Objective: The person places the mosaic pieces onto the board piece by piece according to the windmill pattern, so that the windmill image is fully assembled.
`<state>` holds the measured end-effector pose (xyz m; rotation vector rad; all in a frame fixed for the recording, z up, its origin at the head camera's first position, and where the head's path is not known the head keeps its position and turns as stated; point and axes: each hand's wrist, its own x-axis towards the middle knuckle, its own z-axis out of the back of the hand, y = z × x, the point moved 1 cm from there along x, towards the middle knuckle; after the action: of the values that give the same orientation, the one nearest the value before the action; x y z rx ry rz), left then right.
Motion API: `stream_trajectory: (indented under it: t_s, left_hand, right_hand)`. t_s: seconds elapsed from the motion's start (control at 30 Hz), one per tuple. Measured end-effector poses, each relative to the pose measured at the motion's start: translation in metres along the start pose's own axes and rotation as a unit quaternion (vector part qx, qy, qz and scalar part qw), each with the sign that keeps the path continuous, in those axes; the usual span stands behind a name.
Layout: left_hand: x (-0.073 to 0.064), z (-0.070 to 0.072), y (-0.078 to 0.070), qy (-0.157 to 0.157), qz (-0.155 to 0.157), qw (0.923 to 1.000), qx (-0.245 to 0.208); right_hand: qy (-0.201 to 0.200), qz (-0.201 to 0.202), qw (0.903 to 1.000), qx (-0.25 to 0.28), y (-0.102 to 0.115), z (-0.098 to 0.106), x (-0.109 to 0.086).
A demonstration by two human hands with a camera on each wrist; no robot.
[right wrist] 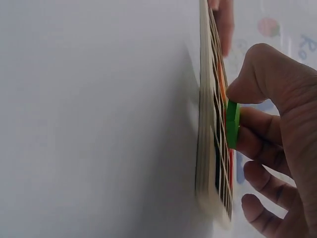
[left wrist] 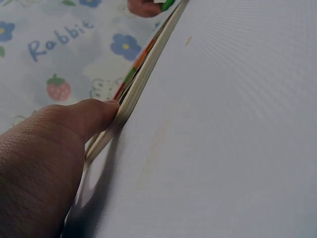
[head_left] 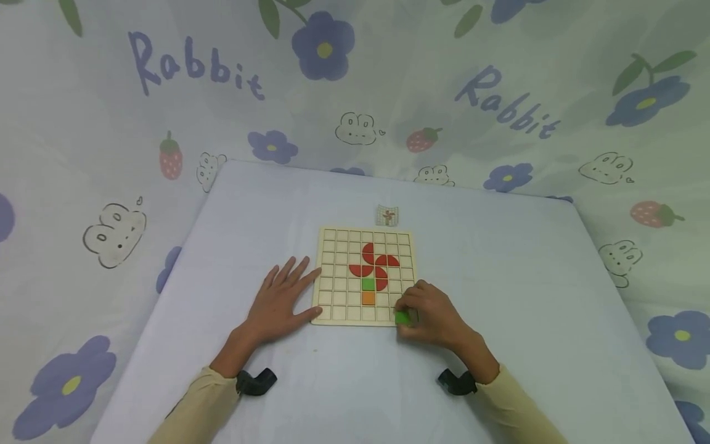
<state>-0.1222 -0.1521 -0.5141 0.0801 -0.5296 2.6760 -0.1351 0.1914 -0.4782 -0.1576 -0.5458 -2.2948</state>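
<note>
A square wooden grid board (head_left: 333,297) lies flat on the white table. Red quarter-round pieces (head_left: 380,279) form a pinwheel in its middle cells, with a green square tile (head_left: 368,284) and an orange square tile (head_left: 368,298) in a column below. My right hand (head_left: 432,314) pinches another green tile (right wrist: 232,124) between thumb and fingers, over the board's near right corner. My left hand (head_left: 283,302) lies with fingers spread at the board's left edge, its thumb (left wrist: 99,116) touching the rim.
A small picture card (head_left: 387,215) with a pinwheel design lies just beyond the board's far edge. Behind the white table (head_left: 499,271) hangs a curtain (head_left: 355,80) printed with rabbits, flowers and strawberries. Black bands (head_left: 257,382) sit at both wrists.
</note>
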Motion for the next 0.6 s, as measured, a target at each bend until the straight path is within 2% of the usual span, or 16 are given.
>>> stream_trajectory:
  t_s: [0.13,0.23,0.4,0.6]
  left_hand:
    - [0.001,0.000,0.000,0.002,0.002,1.0000,-0.001]
    - [0.001,0.000,0.000,0.000,-0.001,1.0000,-0.007]
    - [0.001,0.000,-0.002,0.002,-0.006,0.9999,-0.008]
    - [0.000,0.001,-0.001,0.003,-0.001,1.0000,-0.001]
  right_hand:
    - [-0.014,0.070,0.9974,0.005,0.014,-0.009,0.021]
    - [-0.007,0.102,0.9948,-0.005,0.020,-0.015,0.033]
    - [0.015,0.102,0.9939,-0.039,0.024,-0.022,0.039]
    - [0.013,0.093,0.9947,-0.042,0.025,-0.018,0.040]
